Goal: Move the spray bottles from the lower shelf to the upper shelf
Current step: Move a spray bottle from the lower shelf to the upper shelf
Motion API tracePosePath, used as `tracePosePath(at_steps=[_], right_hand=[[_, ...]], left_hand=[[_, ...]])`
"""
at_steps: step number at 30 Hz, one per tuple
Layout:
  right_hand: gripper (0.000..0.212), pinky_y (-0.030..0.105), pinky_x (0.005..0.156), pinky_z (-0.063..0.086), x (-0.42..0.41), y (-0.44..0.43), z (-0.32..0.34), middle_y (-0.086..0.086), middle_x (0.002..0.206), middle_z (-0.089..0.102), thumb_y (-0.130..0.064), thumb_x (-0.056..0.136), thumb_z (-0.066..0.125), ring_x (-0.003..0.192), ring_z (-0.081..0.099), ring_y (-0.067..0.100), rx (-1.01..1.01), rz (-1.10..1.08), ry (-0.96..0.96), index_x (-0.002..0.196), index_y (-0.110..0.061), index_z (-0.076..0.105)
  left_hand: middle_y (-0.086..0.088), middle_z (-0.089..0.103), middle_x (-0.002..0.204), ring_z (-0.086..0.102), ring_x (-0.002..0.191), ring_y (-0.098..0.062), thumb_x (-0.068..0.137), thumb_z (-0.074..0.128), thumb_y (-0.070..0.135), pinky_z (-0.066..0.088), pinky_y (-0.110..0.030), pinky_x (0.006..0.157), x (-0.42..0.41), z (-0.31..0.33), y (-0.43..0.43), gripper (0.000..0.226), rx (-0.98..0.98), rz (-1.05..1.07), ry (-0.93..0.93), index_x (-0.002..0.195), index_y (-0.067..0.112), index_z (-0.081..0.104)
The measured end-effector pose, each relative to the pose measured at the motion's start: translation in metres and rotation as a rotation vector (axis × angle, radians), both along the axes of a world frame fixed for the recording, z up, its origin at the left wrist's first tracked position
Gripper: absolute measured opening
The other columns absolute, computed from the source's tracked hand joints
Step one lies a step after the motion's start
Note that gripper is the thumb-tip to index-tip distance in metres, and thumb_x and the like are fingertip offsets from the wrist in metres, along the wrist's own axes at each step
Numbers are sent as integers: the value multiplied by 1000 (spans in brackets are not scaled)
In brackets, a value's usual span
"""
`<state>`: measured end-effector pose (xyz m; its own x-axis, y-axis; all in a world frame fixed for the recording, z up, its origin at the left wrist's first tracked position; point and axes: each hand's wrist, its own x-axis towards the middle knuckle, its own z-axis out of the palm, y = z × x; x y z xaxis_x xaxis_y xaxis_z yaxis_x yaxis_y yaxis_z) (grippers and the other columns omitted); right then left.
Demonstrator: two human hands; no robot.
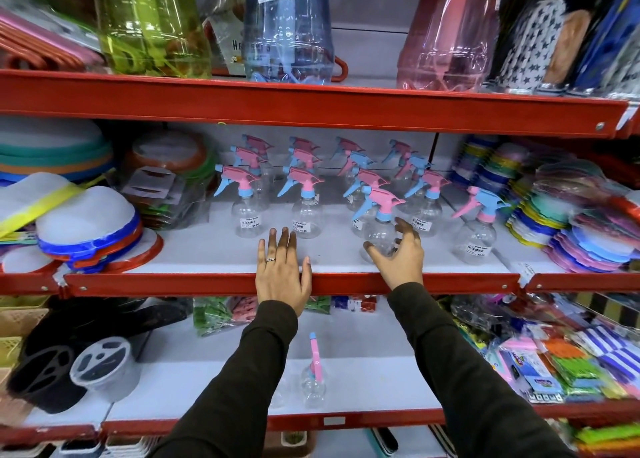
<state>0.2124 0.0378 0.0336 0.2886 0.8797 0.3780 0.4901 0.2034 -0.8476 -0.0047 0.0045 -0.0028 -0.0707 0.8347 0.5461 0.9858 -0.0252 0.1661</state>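
I judge the job nearly finished. On the upper shelf (221, 281) the spray bottles stand in rows running toward the back wall, pink and blue trigger heads all facing left; I count well over a dozen, though the rear ones overlap and I cannot give an exact number. My right hand (398, 249) is at the front of that shelf, fingers spread and curled around the clear belly of one bottle (379, 230). The thumb and fingertips touch or nearly touch the plastic, but the grip looks loose and half-open, and the bottle's base is hidden behind the hand, so I cannot tell whether it is set down or just being let go. My left hand (282, 267) holds nothing; it lies flat and open, palm down, on the shelf's red front lip, fingers reaching onto the white board just in front of the second column. On the lower shelf (346, 417) I see one last bottle (313, 381), standing alone near the middle with open board around it, its trigger pointing toward me. A faint clear shape beside it could be a reflection or another bottle body; it is too dim to say. So what remains, as I read it: settle the bottle under my right hand, then fetch that last one and find it a place in the front row, where room is open between columns.
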Motion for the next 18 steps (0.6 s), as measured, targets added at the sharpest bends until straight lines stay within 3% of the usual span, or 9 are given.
tracePosePath(at_steps=[3,6,11,18], right_hand=[[80,28,108,38,-4,-13,1,6,139,43,-26,76,83,126,43,14,86,-1,55,141,-20,36],[69,33,105,42,-11,-28,-5,4,132,46,-23,78,80,123,48,20,234,-55,56,137,-18,43],[48,28,92,45,-33,-63,-36,-4,117,50,-11,82,73,104,52,17,367,4,-27,126,-12,54],[48,19,88,43,-57,-107,-120,-3,112,52,-8,80,69,102,53,6,116,186,-13,124,-21,56]], left_hand=[[-11,36,158,23,151,-28,98,20,44,2,-42,124,-1,0,-3,67,-3,-12,-5,150,6,37],[-9,31,161,18,153,-26,98,19,45,2,-41,124,-7,0,-6,67,10,-35,-17,152,8,33],[-6,29,162,14,154,-24,98,20,43,2,-39,125,-34,1,-10,65,44,-1,-46,153,10,32],[-9,32,161,16,153,-29,98,21,40,6,-44,125,-81,-3,-15,64,31,80,-54,151,6,33]])
